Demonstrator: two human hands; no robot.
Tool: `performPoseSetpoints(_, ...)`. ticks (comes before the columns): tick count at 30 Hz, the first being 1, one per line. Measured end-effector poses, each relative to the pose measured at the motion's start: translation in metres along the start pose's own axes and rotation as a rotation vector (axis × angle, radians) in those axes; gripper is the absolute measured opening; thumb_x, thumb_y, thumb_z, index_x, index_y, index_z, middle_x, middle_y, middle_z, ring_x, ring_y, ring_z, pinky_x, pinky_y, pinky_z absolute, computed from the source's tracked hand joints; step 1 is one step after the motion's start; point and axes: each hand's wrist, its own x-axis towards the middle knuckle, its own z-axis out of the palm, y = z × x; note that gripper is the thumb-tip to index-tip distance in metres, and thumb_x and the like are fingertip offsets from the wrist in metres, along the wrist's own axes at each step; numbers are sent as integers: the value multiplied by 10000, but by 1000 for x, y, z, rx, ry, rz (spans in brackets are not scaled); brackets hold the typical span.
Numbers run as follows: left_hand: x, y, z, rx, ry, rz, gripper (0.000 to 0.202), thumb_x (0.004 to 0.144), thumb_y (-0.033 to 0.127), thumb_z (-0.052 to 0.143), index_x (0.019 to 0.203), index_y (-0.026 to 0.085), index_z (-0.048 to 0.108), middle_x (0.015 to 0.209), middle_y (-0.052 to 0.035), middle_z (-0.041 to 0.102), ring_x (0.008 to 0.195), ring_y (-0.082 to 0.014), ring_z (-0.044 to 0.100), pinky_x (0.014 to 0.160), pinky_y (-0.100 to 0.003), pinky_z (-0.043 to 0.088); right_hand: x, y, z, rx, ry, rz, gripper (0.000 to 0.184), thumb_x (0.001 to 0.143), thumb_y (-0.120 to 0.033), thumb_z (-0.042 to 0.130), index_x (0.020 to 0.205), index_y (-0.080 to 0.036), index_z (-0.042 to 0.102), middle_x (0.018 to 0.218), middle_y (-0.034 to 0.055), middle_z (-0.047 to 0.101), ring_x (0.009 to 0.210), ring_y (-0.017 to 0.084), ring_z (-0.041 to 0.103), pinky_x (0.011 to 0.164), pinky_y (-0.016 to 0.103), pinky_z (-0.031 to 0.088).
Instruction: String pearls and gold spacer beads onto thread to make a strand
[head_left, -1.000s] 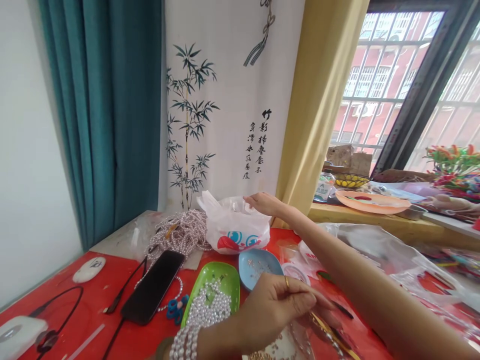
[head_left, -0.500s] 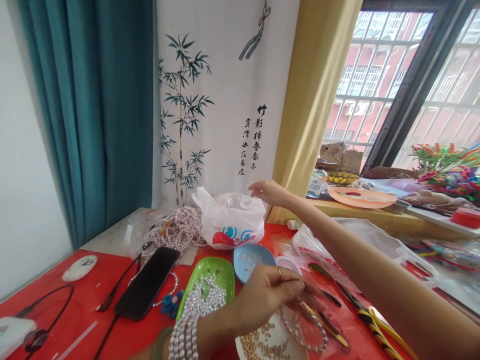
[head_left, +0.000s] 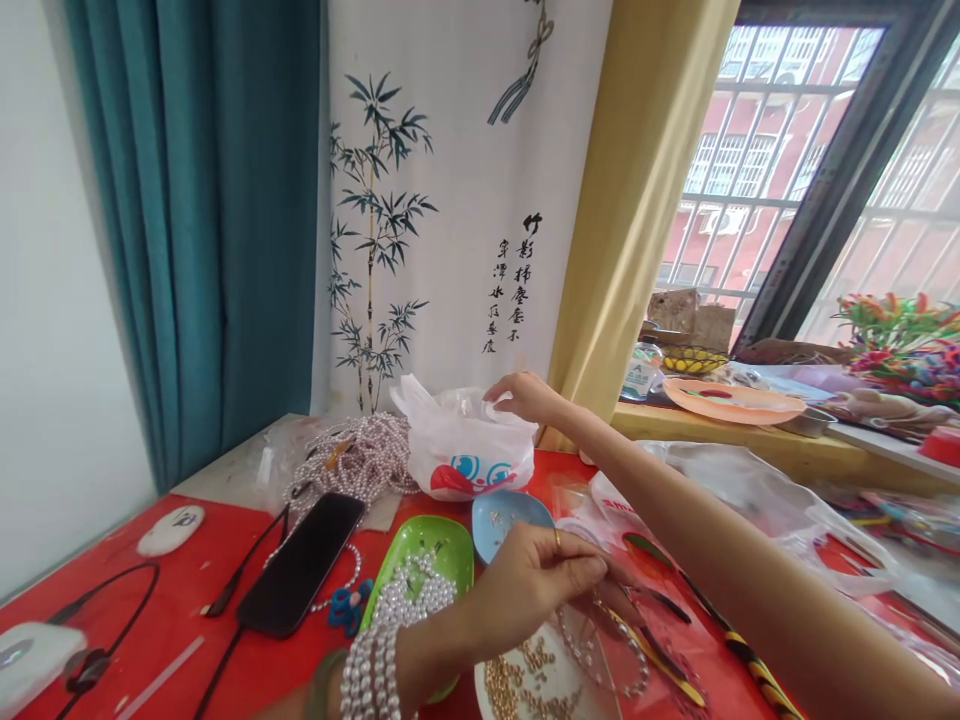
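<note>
My right hand (head_left: 521,392) reaches far over the red table (head_left: 187,600) and rests on the rim of a white plastic bag (head_left: 465,445) with a red and blue print; its fingers curl at the bag's edge. My left hand (head_left: 540,580), with pearl bracelets on the wrist, is pinched on a thin strand of small beads (head_left: 607,660) above a white dish of gold beads (head_left: 525,680). A green tray of pearls (head_left: 427,585) and a blue dish (head_left: 502,520) lie just beyond that hand.
A black phone (head_left: 304,560) with cables lies left of the green tray, and a heap of pearl strings (head_left: 360,460) sits behind it. Pliers with striped handles (head_left: 735,650) and clear plastic bags (head_left: 750,490) lie to the right. A windowsill with plates (head_left: 731,400) is beyond.
My right hand has dropped slightly onto the bag's rim. My left hand keeps its pinch on the bead strand and has barely moved; the view shifted a little.
</note>
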Motion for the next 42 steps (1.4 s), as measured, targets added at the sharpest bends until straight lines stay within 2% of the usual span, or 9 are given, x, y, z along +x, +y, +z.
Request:
performPoseSetpoints(7, 1, 0, -5, -6, 1, 3, 333, 713, 386, 592, 837, 87, 670, 599, -88, 664, 545, -139, 622, 579, -246, 475, 9, -10, 5, -6, 61, 53, 243, 864, -265, 465, 1084, -176, 518, 1113, 70, 531, 910, 172, 553, 768, 371, 464)
performPoseSetpoints(14, 0, 7, -9, 5, 12, 32, 341, 708, 390, 592, 838, 84, 668, 598, -84, 664, 553, -148, 625, 598, -267, 476, 18, -8, 13, 45, 87, 157, 236, 864, -267, 466, 1074, -179, 526, 1108, 65, 534, 903, 172, 555, 759, 359, 468)
performPoseSetpoints(18, 0, 11, -10, 7, -5, 62, 328, 726, 378, 578, 837, 82, 665, 624, -89, 670, 558, -146, 627, 606, -275, 481, 25, -9, 21, 99, 87, 130, 239, 864, -267, 465, 1077, -175, 524, 1107, 65, 535, 902, 173, 556, 760, 363, 468)
performPoseSetpoints(22, 0, 13, -11, 12, -26, 85, 300, 751, 345, 557, 861, 87, 664, 627, -87, 670, 595, -146, 635, 601, -255, 479, 29, -8, 27, 127, 42, 91, 240, 865, -266, 464, 1080, -177, 521, 1111, 67, 532, 907, 172, 554, 764, 366, 466)
performPoseSetpoints(26, 1, 14, -13, 12, -48, 91, 312, 751, 352, 552, 863, 85, 667, 612, -83, 665, 586, -144, 632, 587, -252, 485, 28, 2, 27, 112, -82, 86, 241, 862, -266, 469, 1078, -174, 524, 1110, 66, 534, 903, 173, 555, 757, 362, 469)
performPoseSetpoints(31, 3, 11, -14, 10, -22, 48, 307, 740, 350, 569, 862, 85, 664, 607, -78, 663, 570, -132, 628, 586, -236, 478, 14, 12, 17, 81, -222, 96, 239, 857, -267, 477, 1070, -176, 533, 1114, 60, 534, 900, 177, 556, 747, 351, 473)
performPoseSetpoints(35, 4, 4, -14, -12, 8, -9, 300, 731, 344, 576, 856, 82, 651, 601, -71, 662, 528, -138, 623, 558, -245, 479, -5, 11, 0, 84, -229, 43, 242, 859, -269, 474, 1072, -170, 529, 1106, 61, 536, 900, 178, 556, 752, 359, 471)
performPoseSetpoints(38, 7, -3, -18, -53, 58, -58, 277, 724, 324, 588, 864, 87, 619, 611, -65, 665, 525, -142, 625, 555, -253, 478, -22, 6, -17, 92, -175, 5, 239, 859, -273, 475, 1066, -166, 529, 1093, 62, 541, 884, 169, 563, 744, 358, 474)
performPoseSetpoints(42, 9, -11, -24, -144, 127, -139, 301, 693, 311, 634, 889, 104, 536, 628, -71, 670, 514, -137, 621, 539, -239, 469, -60, -10, -42, 98, 28, 0, 267, 858, -155, 448, 1116, -155, 515, 1013, 76, 606, 974, 193, 533, 871, 413, 389)
